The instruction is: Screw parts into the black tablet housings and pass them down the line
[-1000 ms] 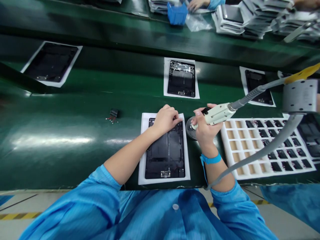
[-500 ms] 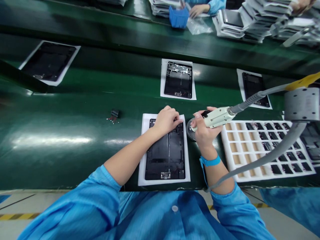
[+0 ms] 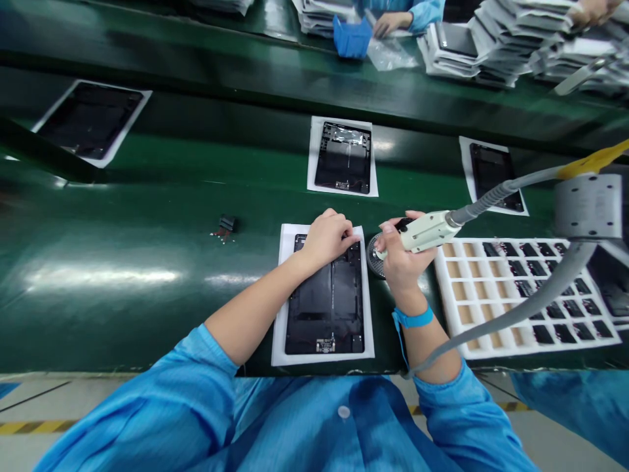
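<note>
An opened black tablet body (image 3: 327, 303) lies on a white sheet (image 3: 280, 328) in front of me on the green belt. My left hand (image 3: 328, 237) rests on its top edge, fingers curled and pressed onto it. My right hand (image 3: 403, 259) is wrapped round a cream electric screwdriver (image 3: 426, 231) with a grey cable (image 3: 511, 311). The tool's tip sits over a small round metal dish (image 3: 374, 259) just right of the tablet.
A white compartment tray (image 3: 455, 298) with several small black parts lies at the right. More tablet bodies on sheets ride the belt: (image 3: 343, 157), (image 3: 491, 172), (image 3: 88, 119). A small loose part (image 3: 224, 226) lies left. Another person's hand (image 3: 386, 23) works among stacks at the back.
The tablet bodies on the far belt have drifted left. My hands and the screwdriver have stayed almost still.
</note>
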A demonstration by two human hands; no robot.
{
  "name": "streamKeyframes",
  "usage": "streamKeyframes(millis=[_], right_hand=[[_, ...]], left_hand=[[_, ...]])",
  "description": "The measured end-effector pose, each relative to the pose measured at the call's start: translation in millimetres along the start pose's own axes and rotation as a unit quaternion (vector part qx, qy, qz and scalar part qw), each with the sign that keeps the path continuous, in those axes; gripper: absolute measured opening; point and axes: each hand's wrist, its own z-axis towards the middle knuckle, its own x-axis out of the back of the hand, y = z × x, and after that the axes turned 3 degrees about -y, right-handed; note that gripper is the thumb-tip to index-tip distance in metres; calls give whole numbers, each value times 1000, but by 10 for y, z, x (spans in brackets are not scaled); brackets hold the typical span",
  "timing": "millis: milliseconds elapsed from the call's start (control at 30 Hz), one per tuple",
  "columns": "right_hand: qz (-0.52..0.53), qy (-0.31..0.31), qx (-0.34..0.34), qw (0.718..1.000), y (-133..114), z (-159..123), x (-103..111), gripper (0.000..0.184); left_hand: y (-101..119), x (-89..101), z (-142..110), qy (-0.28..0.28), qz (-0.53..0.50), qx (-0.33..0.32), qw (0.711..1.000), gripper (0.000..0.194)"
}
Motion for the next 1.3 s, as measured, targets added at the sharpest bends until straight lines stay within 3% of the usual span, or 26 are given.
streamKeyframes(millis=[467, 600, 733, 1000, 1300], right_hand=[[22, 23, -22, 999, -67, 45, -11, 46], [40, 28, 19, 999, -274, 153, 30, 41], [54, 18, 53, 997, -397, 261, -87, 41], [-6, -16, -3, 1000, -15, 186, -348, 53], [16, -12, -4, 1000, 61, 150, -380, 44]], left_hand=[[6, 2, -4, -1, -2, 1, 1000, 27], [37, 12, 8, -12, -4, 11, 1000, 27], [61, 27, 28, -19, -14, 17, 1000, 24], [88, 36, 52, -20, -25, 31, 999, 15], [122, 66, 48, -30, -16, 38, 999, 10]])
